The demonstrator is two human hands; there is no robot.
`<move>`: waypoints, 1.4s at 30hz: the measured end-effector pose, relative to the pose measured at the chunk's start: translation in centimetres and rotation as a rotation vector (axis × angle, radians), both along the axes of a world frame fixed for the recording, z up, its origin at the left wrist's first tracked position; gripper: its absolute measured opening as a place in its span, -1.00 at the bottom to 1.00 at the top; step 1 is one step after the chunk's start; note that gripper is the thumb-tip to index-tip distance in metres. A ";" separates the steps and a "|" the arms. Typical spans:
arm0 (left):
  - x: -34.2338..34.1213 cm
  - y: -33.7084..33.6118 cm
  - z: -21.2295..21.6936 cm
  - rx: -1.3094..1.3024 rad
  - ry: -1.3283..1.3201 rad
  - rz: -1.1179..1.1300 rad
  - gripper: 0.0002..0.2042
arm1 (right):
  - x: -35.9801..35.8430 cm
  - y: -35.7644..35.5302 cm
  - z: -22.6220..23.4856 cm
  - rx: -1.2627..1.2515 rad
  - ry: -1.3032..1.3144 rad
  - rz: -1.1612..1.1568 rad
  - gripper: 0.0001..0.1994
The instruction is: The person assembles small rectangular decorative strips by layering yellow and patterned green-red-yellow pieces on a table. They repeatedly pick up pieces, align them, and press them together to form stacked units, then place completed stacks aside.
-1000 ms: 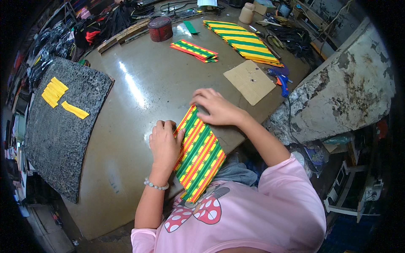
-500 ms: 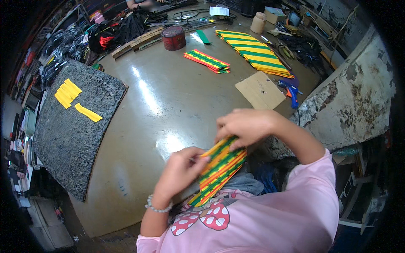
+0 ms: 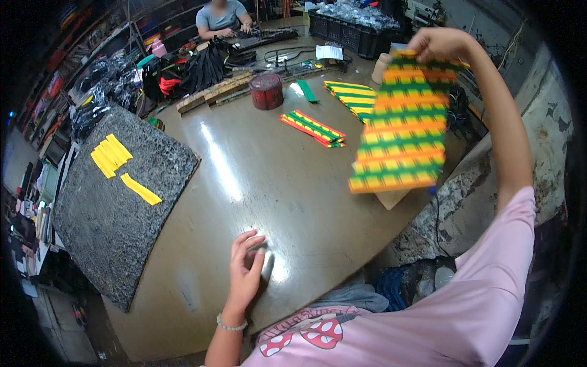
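Note:
High on the right, my right hand (image 3: pixel 441 44) grips the top edge of a striped sheet (image 3: pixel 403 128) in green, yellow and orange-red. The sheet hangs from it, slightly blurred, in front of a pile of green-and-yellow striped sheets (image 3: pixel 350 98) and a cardboard piece (image 3: pixel 392 198), hiding most of both. Low in the middle, my left hand (image 3: pixel 246 269) is at the table with loosely curved fingers, apart and holding nothing. Narrow striped strips (image 3: pixel 313 128) lie in a small overlapping pile at the table's middle, with a green piece (image 3: pixel 307 92) beyond them.
On the left, a rough dark board (image 3: pixel 92 226) carries several yellow strips (image 3: pixel 111 156). A red tin (image 3: pixel 266 92) stands near wooden planks (image 3: pixel 214 92). Across the table (image 3: pixel 202 244) a person (image 3: pixel 223 21) works with dark material. A black crate (image 3: pixel 351 29) is behind.
The striped sheet has gone from my lap, where both hands held it, up to the right in my right hand. My left hand has let go. The view has tilted up, showing the other person.

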State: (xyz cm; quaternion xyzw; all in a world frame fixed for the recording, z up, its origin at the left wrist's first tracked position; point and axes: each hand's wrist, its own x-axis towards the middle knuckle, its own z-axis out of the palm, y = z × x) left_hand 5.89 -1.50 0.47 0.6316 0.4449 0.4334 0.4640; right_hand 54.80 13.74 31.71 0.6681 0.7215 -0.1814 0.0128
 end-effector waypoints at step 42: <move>-1.6 0.0 -1.7 0.107 0.091 0.192 -0.86 | 10.2 -2.4 -31.6 0.404 -0.015 -0.039 -0.54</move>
